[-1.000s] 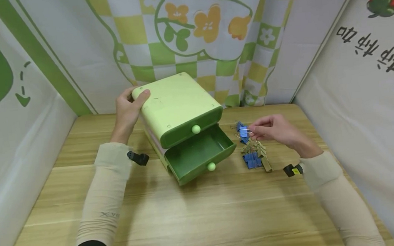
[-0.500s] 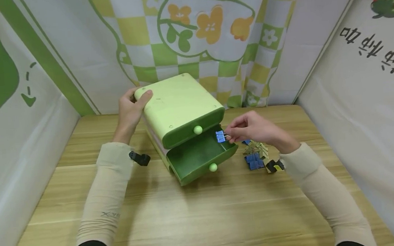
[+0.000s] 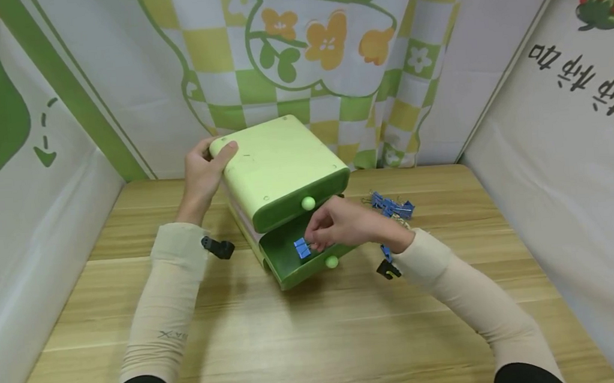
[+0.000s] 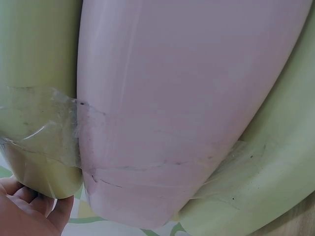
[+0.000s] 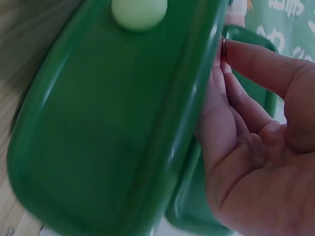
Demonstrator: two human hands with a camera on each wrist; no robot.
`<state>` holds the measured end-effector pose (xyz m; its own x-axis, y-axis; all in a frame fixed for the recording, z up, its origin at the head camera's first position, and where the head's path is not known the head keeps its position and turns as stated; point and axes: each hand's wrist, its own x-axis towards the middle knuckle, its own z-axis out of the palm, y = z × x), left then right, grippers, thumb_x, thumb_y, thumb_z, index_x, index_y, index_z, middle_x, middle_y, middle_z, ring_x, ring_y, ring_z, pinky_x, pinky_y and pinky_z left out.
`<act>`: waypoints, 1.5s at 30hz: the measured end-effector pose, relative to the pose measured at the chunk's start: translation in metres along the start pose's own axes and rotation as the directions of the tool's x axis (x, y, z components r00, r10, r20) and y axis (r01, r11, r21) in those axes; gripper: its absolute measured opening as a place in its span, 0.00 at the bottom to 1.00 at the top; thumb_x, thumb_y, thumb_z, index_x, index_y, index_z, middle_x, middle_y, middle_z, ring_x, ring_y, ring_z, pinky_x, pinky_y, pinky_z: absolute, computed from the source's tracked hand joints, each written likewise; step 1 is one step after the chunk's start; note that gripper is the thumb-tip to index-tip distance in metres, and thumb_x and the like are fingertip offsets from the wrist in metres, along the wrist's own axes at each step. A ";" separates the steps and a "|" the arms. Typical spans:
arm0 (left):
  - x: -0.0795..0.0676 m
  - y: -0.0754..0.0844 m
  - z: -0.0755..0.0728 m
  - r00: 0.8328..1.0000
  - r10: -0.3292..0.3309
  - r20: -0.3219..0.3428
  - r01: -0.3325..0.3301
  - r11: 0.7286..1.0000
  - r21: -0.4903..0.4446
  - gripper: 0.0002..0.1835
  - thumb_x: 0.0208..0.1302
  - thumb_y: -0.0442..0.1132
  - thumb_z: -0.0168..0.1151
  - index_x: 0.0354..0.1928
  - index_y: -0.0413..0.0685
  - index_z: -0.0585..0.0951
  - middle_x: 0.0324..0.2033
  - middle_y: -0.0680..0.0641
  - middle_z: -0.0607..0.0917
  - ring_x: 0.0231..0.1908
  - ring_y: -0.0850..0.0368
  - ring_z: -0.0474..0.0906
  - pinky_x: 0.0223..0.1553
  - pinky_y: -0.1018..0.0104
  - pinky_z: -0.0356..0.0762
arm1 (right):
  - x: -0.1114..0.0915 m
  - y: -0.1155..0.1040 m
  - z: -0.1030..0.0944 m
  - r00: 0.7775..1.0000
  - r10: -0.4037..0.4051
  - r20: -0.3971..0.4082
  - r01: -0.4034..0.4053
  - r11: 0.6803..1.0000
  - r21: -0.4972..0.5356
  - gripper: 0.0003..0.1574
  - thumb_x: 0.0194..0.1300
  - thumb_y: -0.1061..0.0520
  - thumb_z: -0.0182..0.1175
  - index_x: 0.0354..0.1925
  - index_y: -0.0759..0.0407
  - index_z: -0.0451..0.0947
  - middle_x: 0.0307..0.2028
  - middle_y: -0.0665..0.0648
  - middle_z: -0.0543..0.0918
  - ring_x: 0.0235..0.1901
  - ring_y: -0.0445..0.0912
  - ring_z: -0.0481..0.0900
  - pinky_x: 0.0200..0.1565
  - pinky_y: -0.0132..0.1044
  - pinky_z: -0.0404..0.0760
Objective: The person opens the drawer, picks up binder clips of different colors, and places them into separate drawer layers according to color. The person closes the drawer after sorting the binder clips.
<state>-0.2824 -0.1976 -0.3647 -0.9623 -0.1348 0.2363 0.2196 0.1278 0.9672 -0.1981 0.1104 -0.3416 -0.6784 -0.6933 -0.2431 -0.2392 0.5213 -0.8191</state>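
A blue binder clip (image 3: 302, 249) hangs by its wire handle from the thumb and fingertips of my right hand (image 3: 342, 222), inside the pulled-out lower drawer (image 3: 300, 275) of a small light-green cabinet (image 3: 280, 163). My left hand (image 3: 201, 173) grips the cabinet's back left corner, thumb on top and fingers behind it. In the right wrist view, the drawer's green front (image 5: 103, 108) hides my right fingertips and the clip. The left wrist view shows the cabinet's pink side section (image 4: 172, 98), with clear tape (image 4: 44, 128) across it, and my left fingers (image 4: 61, 214) under the green part.
Right of the cabinet lies a pile of blue binder clips (image 3: 392, 206); gold ones (image 3: 403, 223) are partly hidden behind my right wrist. The upper drawer, with its round knob (image 3: 308, 203), is closed. A patterned curtain (image 3: 255, 87) hangs just behind the wooden table (image 3: 330, 346).
My right hand has carried the blue binder clip from the pile leftward, past the drawer's right edge and into the drawer. The left hand keeps its grip on the cabinet.
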 end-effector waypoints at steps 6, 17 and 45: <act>0.001 0.000 0.001 1.000 0.004 -0.003 -0.004 1.000 -0.002 0.32 0.70 0.57 0.69 0.67 0.43 0.79 0.50 0.52 0.83 0.46 0.61 0.80 0.44 0.75 0.81 | 0.016 -0.007 0.017 0.999 -0.033 0.034 0.038 0.987 -0.157 0.10 0.76 0.63 0.62 0.42 0.60 0.91 0.36 0.53 0.93 0.37 0.40 0.90 0.44 0.33 0.89; 0.001 -0.002 0.001 1.000 0.017 -0.015 -0.017 1.000 -0.005 0.31 0.69 0.56 0.69 0.66 0.43 0.80 0.48 0.54 0.83 0.44 0.61 0.80 0.42 0.76 0.81 | 0.031 -0.013 0.040 0.996 -0.039 0.076 0.057 0.965 -0.256 0.12 0.76 0.60 0.63 0.39 0.57 0.92 0.34 0.50 0.93 0.34 0.35 0.85 0.38 0.27 0.81; 0.002 -0.003 0.000 1.000 0.009 -0.005 -0.009 1.000 -0.007 0.31 0.69 0.57 0.69 0.66 0.44 0.80 0.49 0.54 0.82 0.46 0.61 0.79 0.44 0.74 0.80 | -0.034 -0.021 -0.033 0.984 -0.019 -0.179 -0.040 0.947 -0.319 0.14 0.76 0.50 0.65 0.50 0.55 0.91 0.38 0.55 0.93 0.39 0.53 0.90 0.38 0.38 0.82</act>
<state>-0.2849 -0.1981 -0.3669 -0.9595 -0.1383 0.2454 0.2294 0.1225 0.9656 -0.1934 0.1396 -0.2991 -0.7872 -0.6027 -0.1308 -0.4209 0.6801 -0.6003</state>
